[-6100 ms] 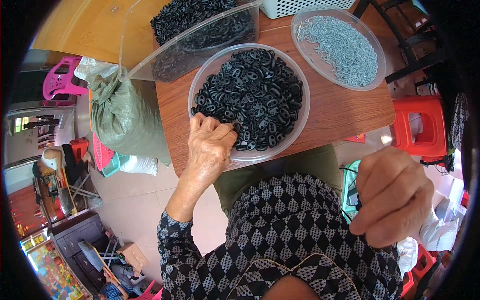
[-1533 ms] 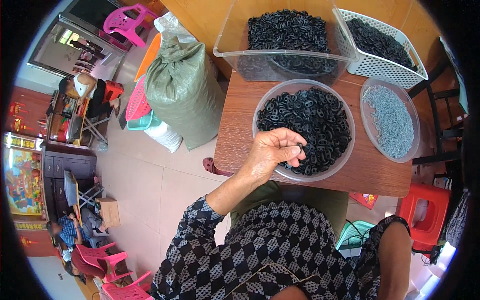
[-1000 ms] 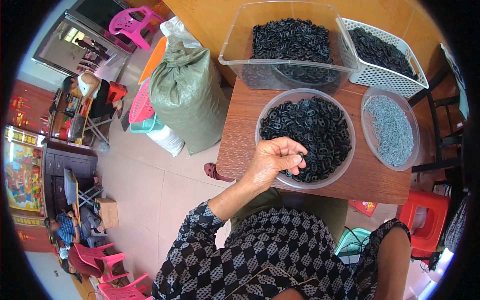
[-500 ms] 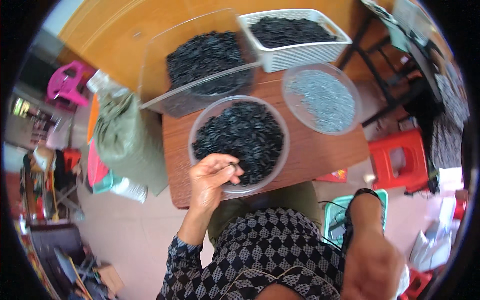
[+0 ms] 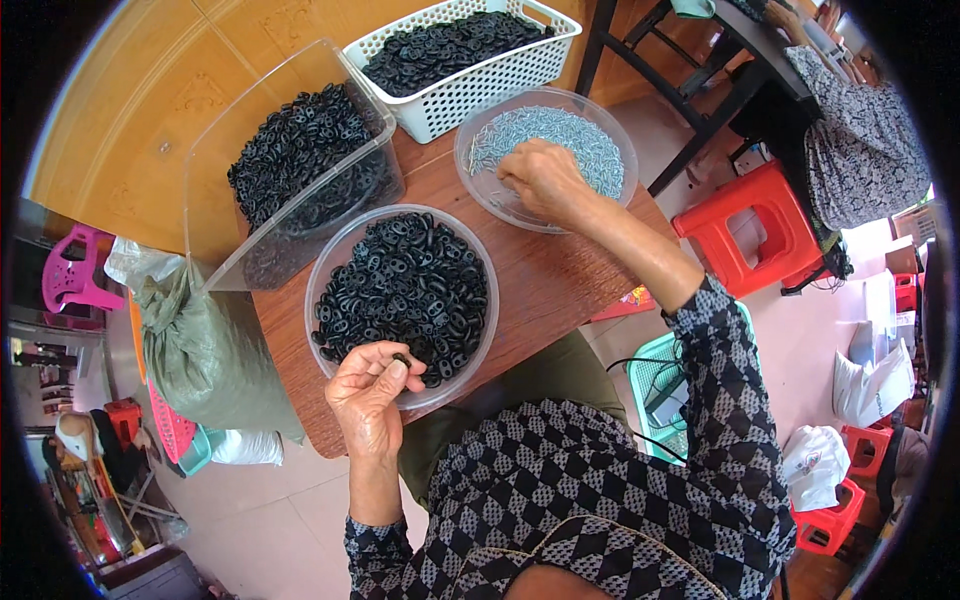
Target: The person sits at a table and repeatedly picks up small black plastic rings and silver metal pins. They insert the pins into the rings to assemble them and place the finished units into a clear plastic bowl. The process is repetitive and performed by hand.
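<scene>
My left hand pinches a small black oval piece between thumb and fingertips at the near rim of a clear round tub. Black plastic pieces, oval with two holes each, fill that tub. Further right, my right hand reaches over a clear shallow bowl of small silver screw-like pins. Its fingers are drawn together, tips down at the left side of the pins; anything between them is hidden.
The brown wooden table also carries a clear bin and a white basket, both holding black pieces. A green sack stands left. Right are a red stool, a teal basket and another person's patterned garment.
My right hand has moved from the blurred lower right up into the bowl of pins. My left hand still pinches a black piece beside the tub. The whole view has shifted and tilted.
</scene>
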The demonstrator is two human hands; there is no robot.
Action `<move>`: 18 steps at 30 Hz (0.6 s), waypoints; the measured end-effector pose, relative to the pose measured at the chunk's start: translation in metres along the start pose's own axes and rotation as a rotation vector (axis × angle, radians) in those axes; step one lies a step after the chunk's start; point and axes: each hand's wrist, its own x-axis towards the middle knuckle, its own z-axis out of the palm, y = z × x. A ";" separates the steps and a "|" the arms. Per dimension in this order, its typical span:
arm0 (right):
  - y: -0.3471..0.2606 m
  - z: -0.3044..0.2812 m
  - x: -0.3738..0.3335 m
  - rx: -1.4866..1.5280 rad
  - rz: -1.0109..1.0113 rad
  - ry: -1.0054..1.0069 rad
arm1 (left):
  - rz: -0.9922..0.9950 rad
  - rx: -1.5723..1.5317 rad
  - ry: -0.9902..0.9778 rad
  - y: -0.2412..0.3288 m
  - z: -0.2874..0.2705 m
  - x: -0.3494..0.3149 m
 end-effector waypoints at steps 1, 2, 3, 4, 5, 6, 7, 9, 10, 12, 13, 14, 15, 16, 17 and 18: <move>-0.001 0.003 0.002 -0.004 -0.009 -0.028 | 0.007 0.004 0.006 -0.001 -0.001 0.000; -0.002 0.004 0.004 -0.009 -0.018 -0.057 | 0.015 0.006 0.010 -0.001 -0.002 0.001; -0.002 0.006 0.006 -0.014 -0.029 -0.083 | 0.011 0.010 0.009 -0.001 -0.002 0.001; 0.000 0.009 0.006 -0.025 -0.043 -0.088 | 0.008 0.013 0.007 0.000 -0.002 0.001; 0.003 0.014 0.005 -0.036 -0.058 -0.093 | 0.004 0.015 0.005 0.000 -0.001 0.001; 0.004 0.016 0.005 -0.048 -0.074 -0.098 | 0.003 0.011 0.018 0.000 -0.001 0.001; 0.005 0.017 0.005 -0.067 -0.079 -0.109 | 0.001 0.007 0.030 0.000 0.000 0.001; 0.005 0.019 0.006 -0.104 -0.090 -0.131 | -0.004 0.007 0.044 0.000 0.000 0.001; 0.005 0.020 0.007 -0.110 -0.098 -0.147 | -0.008 0.011 0.046 0.000 0.000 0.001; 0.003 0.019 0.009 -0.124 -0.113 -0.178 | -0.016 0.012 0.043 -0.001 -0.002 0.001; 0.000 0.017 0.010 -0.143 -0.132 -0.185 | -0.021 0.008 0.038 -0.001 -0.002 0.001; -0.003 0.014 0.011 -0.162 -0.151 -0.191 | -0.025 0.004 0.034 -0.001 -0.003 0.002; -0.005 0.014 0.012 -0.176 -0.172 -0.197 | -0.023 0.011 0.032 -0.001 -0.003 0.002; -0.004 0.017 0.012 -0.177 -0.196 -0.195 | -0.020 0.018 0.030 -0.001 -0.003 0.002; -0.001 0.020 0.013 -0.177 -0.219 -0.192 | -0.018 0.025 0.028 -0.001 -0.003 0.002; 0.001 0.022 0.013 -0.180 -0.241 -0.190 | -0.018 0.023 0.031 -0.002 -0.003 0.002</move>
